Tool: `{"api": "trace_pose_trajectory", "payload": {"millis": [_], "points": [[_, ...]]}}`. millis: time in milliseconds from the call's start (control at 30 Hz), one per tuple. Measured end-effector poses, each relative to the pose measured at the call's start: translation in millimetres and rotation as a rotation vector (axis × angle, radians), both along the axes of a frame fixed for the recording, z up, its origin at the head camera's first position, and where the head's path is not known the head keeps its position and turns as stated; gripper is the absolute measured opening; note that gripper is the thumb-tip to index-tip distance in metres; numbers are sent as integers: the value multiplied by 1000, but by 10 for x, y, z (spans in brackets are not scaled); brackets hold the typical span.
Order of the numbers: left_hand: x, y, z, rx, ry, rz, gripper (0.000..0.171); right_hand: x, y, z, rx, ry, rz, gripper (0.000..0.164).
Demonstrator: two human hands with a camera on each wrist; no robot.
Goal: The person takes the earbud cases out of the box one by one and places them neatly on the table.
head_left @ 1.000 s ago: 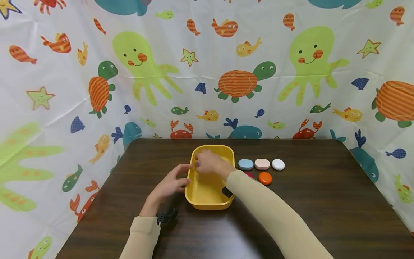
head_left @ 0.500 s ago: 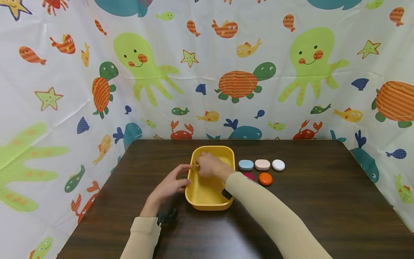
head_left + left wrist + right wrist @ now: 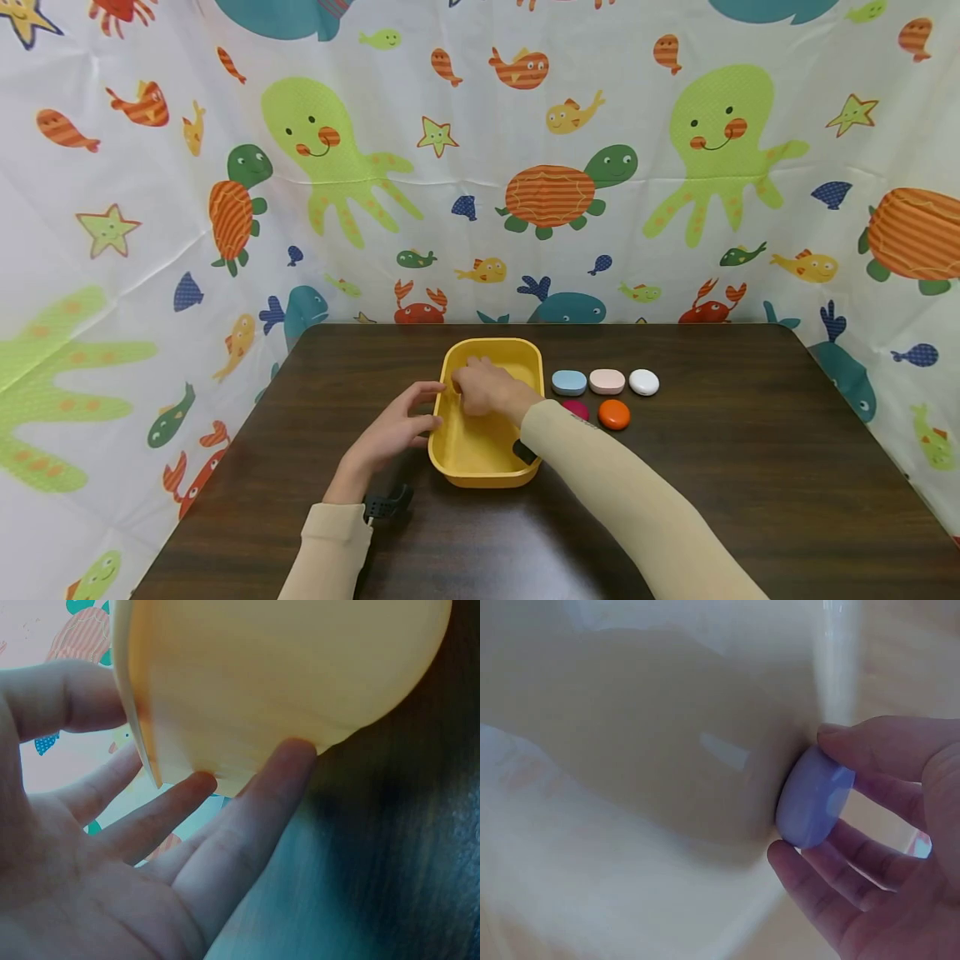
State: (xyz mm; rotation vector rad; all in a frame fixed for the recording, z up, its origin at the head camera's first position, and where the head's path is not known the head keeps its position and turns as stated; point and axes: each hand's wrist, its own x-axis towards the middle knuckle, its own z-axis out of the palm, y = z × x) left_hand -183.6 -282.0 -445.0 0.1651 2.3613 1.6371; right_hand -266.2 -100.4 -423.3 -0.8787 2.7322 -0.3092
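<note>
A yellow plastic tub [image 3: 483, 480] stands on the dark table. At its left side is my left hand [image 3: 392, 427], fingers extended. In the left wrist view, its fingertips [image 3: 296, 754] touch the tub's outer wall [image 3: 285, 667] and one finger lies at the rim. My right hand [image 3: 491, 392] reaches down inside the tub, near its left wall. In the right wrist view, the thumb and fingers pinch a smooth purple oval piece [image 3: 815, 799] on edge, close to a pale tub surface. The head view hides this piece behind the hand.
Right of the tub lie a light blue oval piece [image 3: 568, 382], a pale pink oval one [image 3: 607, 382] and a white round one [image 3: 643, 382]. Nearer me are a magenta piece [image 3: 576, 409], partly covered by the sleeve, and an orange one [image 3: 614, 414]. A sea-animal curtain [image 3: 465, 283] closes off the back.
My right hand has shifted slightly toward me inside the tub, and the purple piece has gone from sight in the head view. The left hand stays at the tub's side.
</note>
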Motion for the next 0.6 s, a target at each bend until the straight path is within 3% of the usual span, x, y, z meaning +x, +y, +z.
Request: {"api": "trace_pose_trajectory", "payload": {"millis": [600], "points": [[-22,-14,-3,-17,-5,-5,53,119,14,219,3,16,39,35]]}}
